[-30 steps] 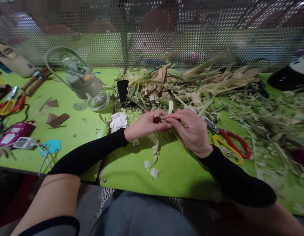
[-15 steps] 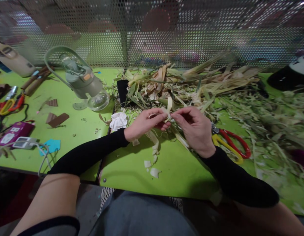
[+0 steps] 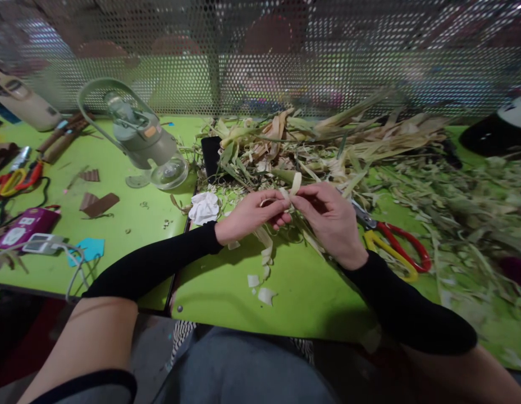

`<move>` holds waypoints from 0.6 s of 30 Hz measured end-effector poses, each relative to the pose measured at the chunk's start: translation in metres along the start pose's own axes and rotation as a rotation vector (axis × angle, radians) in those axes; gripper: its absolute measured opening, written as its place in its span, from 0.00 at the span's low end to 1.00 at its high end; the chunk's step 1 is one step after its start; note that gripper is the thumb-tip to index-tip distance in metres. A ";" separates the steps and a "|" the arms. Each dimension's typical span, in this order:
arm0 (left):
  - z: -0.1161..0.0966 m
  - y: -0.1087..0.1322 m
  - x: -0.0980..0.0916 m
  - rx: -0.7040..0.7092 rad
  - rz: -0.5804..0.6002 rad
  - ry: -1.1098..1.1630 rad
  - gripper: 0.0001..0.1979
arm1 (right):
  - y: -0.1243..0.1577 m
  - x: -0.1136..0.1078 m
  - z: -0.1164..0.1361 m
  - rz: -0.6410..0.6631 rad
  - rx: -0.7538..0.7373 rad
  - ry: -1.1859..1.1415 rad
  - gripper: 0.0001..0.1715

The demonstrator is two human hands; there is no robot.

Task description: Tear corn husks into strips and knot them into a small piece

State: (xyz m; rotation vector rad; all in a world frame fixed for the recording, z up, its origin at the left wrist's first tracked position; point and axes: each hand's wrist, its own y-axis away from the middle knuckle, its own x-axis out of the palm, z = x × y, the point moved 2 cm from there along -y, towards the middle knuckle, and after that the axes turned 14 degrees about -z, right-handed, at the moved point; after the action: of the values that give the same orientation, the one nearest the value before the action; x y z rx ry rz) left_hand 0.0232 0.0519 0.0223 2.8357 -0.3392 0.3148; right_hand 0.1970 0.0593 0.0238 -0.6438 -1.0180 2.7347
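Observation:
Between my fingertips is a pale strip of corn husk (image 3: 296, 183), its upper end curling upward. My left hand (image 3: 254, 214) pinches it from the left, thumb against forefinger. From the right, my right hand (image 3: 330, 221) pinches the same strip, the two hands' fingertips almost touching. A folded husk braid (image 3: 266, 247) trails below my left hand down to the green tabletop. Small husk scraps (image 3: 266, 295) lie in front of it. Scissors (image 3: 391, 244) with red and yellow handles rest right of my right hand, blades partly hidden behind it.
A heap of husks (image 3: 277, 140) lies behind my hands, with shredded husk (image 3: 466, 202) spread to the right. A black phone (image 3: 210, 157), crumpled tissue (image 3: 204, 208) and green bottle (image 3: 138, 137) stand or lie left. A perforated metal screen (image 3: 260, 62) closes the back.
The husk strip's free end has shifted slightly right and curls over more. My right hand has moved a little, showing more of the scissors' blades. Both hands keep their pinch.

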 end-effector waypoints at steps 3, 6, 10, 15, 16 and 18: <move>0.000 0.001 0.001 -0.051 -0.027 0.062 0.12 | 0.001 0.000 0.004 -0.041 -0.103 0.029 0.04; 0.001 0.001 0.002 -0.103 -0.047 0.077 0.11 | 0.002 -0.002 0.008 -0.040 -0.280 0.077 0.03; 0.002 -0.001 0.000 -0.110 -0.042 0.045 0.11 | 0.002 -0.004 0.009 -0.006 -0.406 0.147 0.05; -0.006 -0.001 -0.006 -0.022 0.046 0.051 0.04 | -0.001 -0.007 0.009 0.016 -0.473 0.202 0.06; -0.008 -0.001 -0.007 -0.007 0.063 0.048 0.03 | -0.002 -0.008 0.008 0.022 -0.472 0.203 0.06; -0.011 0.000 -0.009 -0.005 0.087 0.051 0.10 | -0.004 -0.010 0.007 0.039 -0.483 0.202 0.08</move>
State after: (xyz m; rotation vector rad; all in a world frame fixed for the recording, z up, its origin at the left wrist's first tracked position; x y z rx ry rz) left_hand 0.0128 0.0567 0.0305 2.8074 -0.4526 0.4023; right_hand 0.2026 0.0551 0.0346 -0.9913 -1.6371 2.3920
